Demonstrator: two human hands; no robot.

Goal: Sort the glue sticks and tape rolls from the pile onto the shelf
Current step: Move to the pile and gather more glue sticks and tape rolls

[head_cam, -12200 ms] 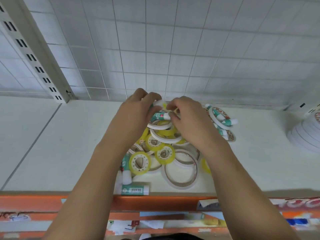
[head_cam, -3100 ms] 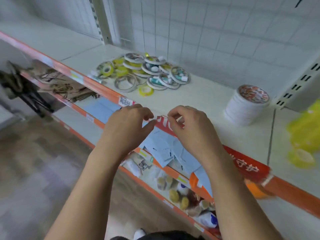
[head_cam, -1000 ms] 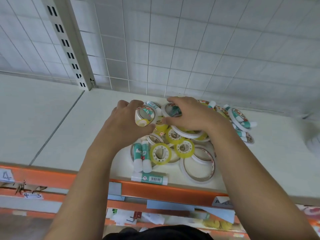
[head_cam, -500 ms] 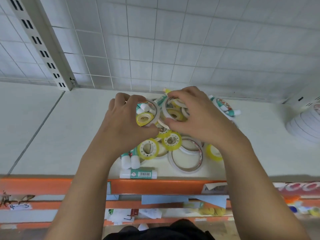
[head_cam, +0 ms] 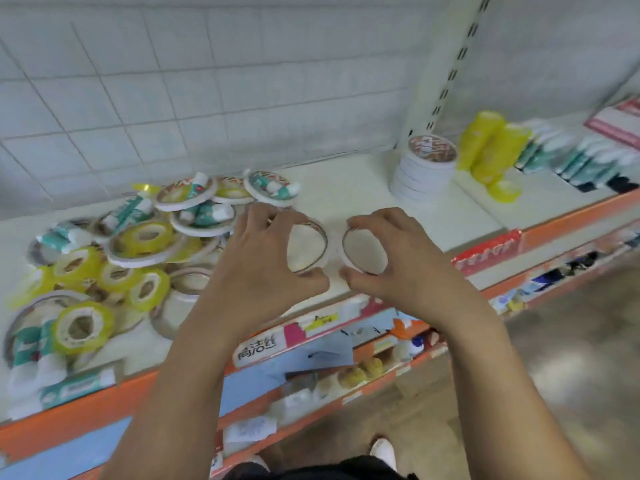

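Left roll: I see a thin white tape roll [head_cam: 320, 227] held on edge above the front of the shelf [head_cam: 346, 188], just to the right of the pile [head_cam: 145, 237].
Right roll: a second white tape roll [head_cam: 362, 271] is just beside the first; I cannot tell if they touch.
Left hand [head_cam: 256, 268]: its fingers and thumb are curled around the first roll.
Right hand [head_cam: 405, 265]: it pinches the second roll between thumb and fingers.
Farther right: I see a stack of white rolls [head_cam: 420, 174], then yellow rolls [head_cam: 491, 147], then glue sticks [head_cam: 571, 161] lying in rows.
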